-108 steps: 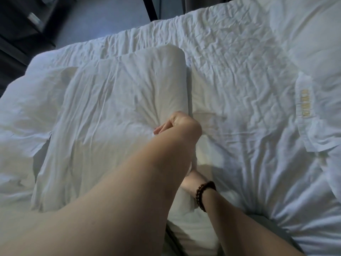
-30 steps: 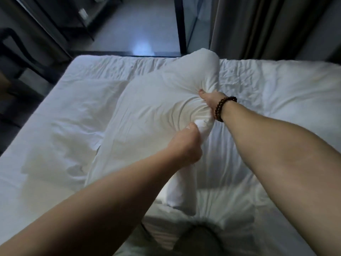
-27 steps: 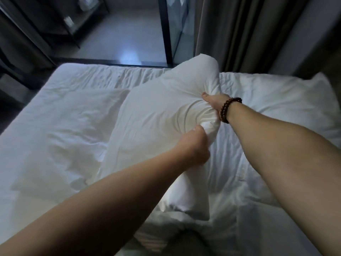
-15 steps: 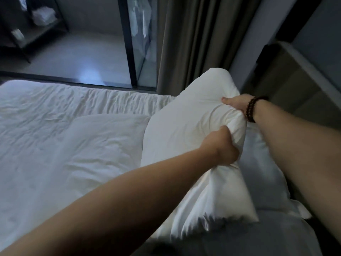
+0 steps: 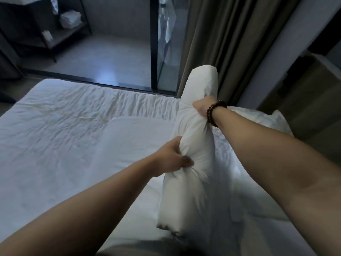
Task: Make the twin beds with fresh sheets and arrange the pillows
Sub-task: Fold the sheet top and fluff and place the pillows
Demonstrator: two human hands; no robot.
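Observation:
A white pillow (image 5: pixel 191 137) is held up on edge above the bed, its long side running away from me. My left hand (image 5: pixel 169 157) grips its near left side, bunching the cover. My right hand (image 5: pixel 202 106), with a dark bead bracelet at the wrist, grips the pillow farther up. A second white pillow (image 5: pixel 262 121) lies flat at the right end of the bed, partly behind my right forearm. The bed (image 5: pixel 60 126) is covered by a wrinkled white sheet, with a folded white layer (image 5: pixel 132 139) on it beside the raised pillow.
A dark curtain (image 5: pixel 221 43) hangs behind the bed's far right corner. A glass partition with a black frame (image 5: pixel 154 41) stands beyond the bed. A dark shelf unit (image 5: pixel 60 24) with folded white linen is at the far left. A wooden headboard panel (image 5: pixel 313 93) is at right.
Both hands have carried the pillow from the bed's middle to the right end and turned it up onto its edge. The view has swung right, bringing curtain and headboard into sight.

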